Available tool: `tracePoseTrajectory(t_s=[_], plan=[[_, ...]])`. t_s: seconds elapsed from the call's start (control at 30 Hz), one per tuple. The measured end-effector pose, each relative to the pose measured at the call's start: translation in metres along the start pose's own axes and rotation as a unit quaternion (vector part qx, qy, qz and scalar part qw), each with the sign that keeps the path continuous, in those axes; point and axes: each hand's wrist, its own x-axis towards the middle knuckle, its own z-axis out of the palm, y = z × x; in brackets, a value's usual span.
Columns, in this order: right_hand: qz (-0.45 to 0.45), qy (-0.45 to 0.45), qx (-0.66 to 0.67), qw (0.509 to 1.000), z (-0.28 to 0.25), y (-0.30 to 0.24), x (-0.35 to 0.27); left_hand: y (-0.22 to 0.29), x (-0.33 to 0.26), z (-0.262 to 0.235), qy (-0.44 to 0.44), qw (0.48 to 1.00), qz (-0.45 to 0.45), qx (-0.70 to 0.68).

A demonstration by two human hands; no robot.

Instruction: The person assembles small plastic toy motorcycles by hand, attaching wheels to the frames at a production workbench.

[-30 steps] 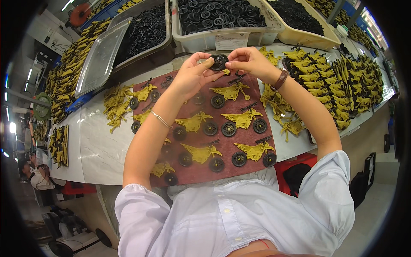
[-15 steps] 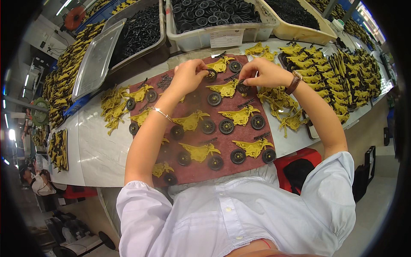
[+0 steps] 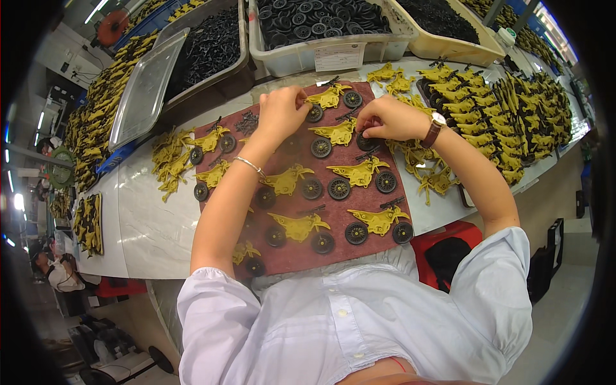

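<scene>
Left hand (image 3: 282,110) reaches forward, fingertips at one black wheel (image 3: 314,113), right hand (image 3: 390,120) bent over another, their grip unclear to me, by yellow toy bikes (image 3: 333,133) lying lengthwise left-to-right on the red mat (image 3: 362,200), right ends tilted away.

black spoked wheels (image 3: 321,147) lie flat beside yellow toy motorbike bodies (image 3: 335,133), in rows.

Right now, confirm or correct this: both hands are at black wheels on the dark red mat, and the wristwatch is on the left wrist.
Not quite: the head view shows the wristwatch on the right wrist. The left hand and right hand are indeed at black wheels on the dark red mat.
</scene>
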Motion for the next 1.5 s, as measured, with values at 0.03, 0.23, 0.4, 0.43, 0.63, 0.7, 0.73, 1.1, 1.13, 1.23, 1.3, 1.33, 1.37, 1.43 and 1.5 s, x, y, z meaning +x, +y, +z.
tracePoseTrajectory(t_s=[0.03,0.23,0.4,0.43,0.63,0.7,0.73,1.1,1.13,1.23,1.3,1.33,1.37,1.43,1.5], plan=[[-0.002,0.044,-0.010,0.999,0.002,-0.002,0.001,-0.002,-0.001,-0.005,0.038,0.999,0.022,-0.010],[-0.020,0.171,-0.003,0.985,-0.008,-0.012,0.011,-0.002,-0.035,-0.090,0.187,0.973,0.015,-0.137],[-0.037,0.203,0.031,0.978,-0.009,-0.040,0.052,-0.060,-0.104,-0.129,0.281,0.943,-0.083,-0.160],[-0.047,0.174,0.003,0.984,-0.008,-0.051,0.063,-0.080,-0.121,-0.130,0.288,0.938,-0.101,-0.166],[-0.120,0.142,0.003,0.983,0.040,-0.070,0.158,-0.129,-0.169,-0.111,0.337,0.911,-0.155,-0.181],[-0.115,0.130,-0.035,0.984,0.057,-0.068,0.189,-0.136,-0.175,-0.106,0.354,0.899,-0.169,-0.195],[-0.125,0.136,-0.061,0.981,0.063,-0.065,0.200,-0.135,-0.175,-0.106,0.354,0.898,-0.172,-0.196],[-0.094,0.043,-0.117,0.988,0.074,-0.081,0.231,-0.122,-0.178,-0.116,0.344,0.927,-0.124,-0.082],[-0.095,0.041,-0.117,0.988,0.073,-0.079,0.232,-0.122,-0.178,-0.116,0.344,0.928,-0.116,-0.079],[-0.108,0.013,-0.084,0.990,0.069,-0.079,0.234,-0.122,-0.179,-0.115,0.347,0.928,-0.111,-0.074],[-0.120,0.003,-0.069,0.990,0.064,-0.080,0.232,-0.124,-0.180,-0.115,0.344,0.929,-0.118,-0.075],[-0.121,0.003,-0.067,0.990,0.063,-0.079,0.230,-0.125,-0.181,-0.115,0.341,0.929,-0.124,-0.076],[-0.124,0.014,-0.062,0.990,0.062,-0.079,0.229,-0.125,-0.181,-0.116,0.340,0.929,-0.125,-0.075],[-0.125,0.028,-0.059,0.990,0.061,-0.071,0.228,-0.124,-0.180,-0.115,0.340,0.931,-0.119,-0.065],[-0.023,-0.008,0.158,0.987,0.061,-0.061,0.229,-0.125,-0.180,-0.114,0.340,0.930,-0.120,-0.070]])
